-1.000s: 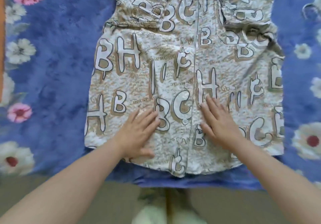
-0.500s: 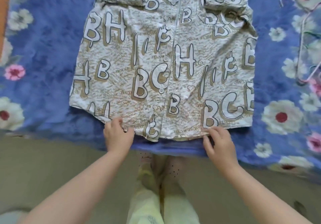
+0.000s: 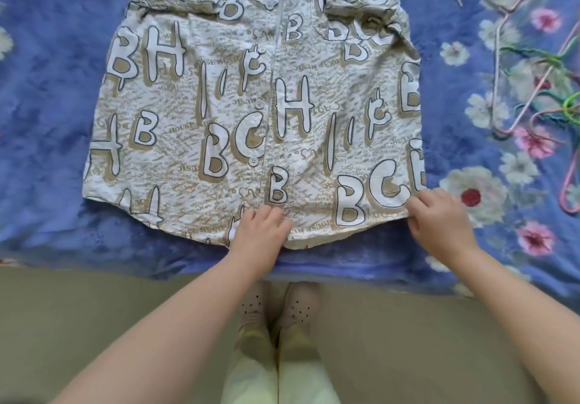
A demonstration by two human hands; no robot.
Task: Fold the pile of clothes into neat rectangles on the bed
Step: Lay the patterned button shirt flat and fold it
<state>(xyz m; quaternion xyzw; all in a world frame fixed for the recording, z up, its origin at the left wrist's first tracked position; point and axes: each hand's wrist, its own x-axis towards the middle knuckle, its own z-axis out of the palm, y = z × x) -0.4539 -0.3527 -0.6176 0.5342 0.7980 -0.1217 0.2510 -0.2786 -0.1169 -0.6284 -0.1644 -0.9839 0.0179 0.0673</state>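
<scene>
Shirt (image 3: 257,115) lies flat, buttoned front up, on the blue bed (image 3: 56,96). Left hand (image 3: 259,231) pinches the hem at the placket; right hand (image 3: 439,218) pinches the right hem corner. Recommended: keep both grips level, hem taut, and raise that half evenly so the fold lands straight.

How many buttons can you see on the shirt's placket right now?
3 on the shirt: top button, middle button, low button. More may hide above the frame or under the left hand.
</scene>
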